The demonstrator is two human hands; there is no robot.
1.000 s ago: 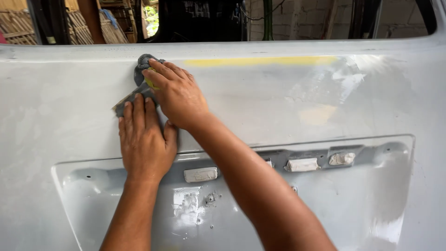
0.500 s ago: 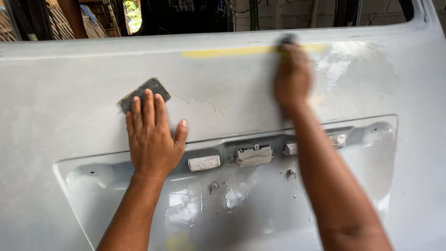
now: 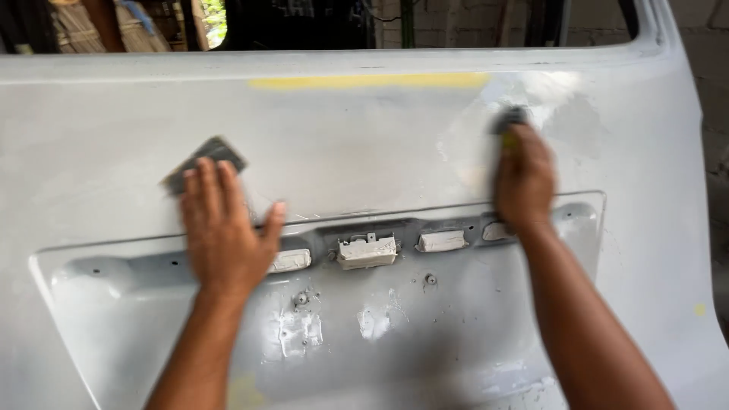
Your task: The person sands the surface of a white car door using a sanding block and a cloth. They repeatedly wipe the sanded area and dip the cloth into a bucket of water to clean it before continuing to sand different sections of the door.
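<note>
— What lies between the left hand and the right hand?
— Bare grey panel, open to pass.
— And below them?
— The recess ledge with its white latch piece and small white fittings juts out.

Left hand on sanding sheet, right hand well apart.

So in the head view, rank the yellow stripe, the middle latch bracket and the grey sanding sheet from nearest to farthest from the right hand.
From the right hand:
1. Yellow stripe, up and to its left along the panel's top edge.
2. Middle latch bracket, lower left, in the recess; close to the stripe's rank, but slightly farther.
3. Grey sanding sheet, far left, under the left hand.
</note>
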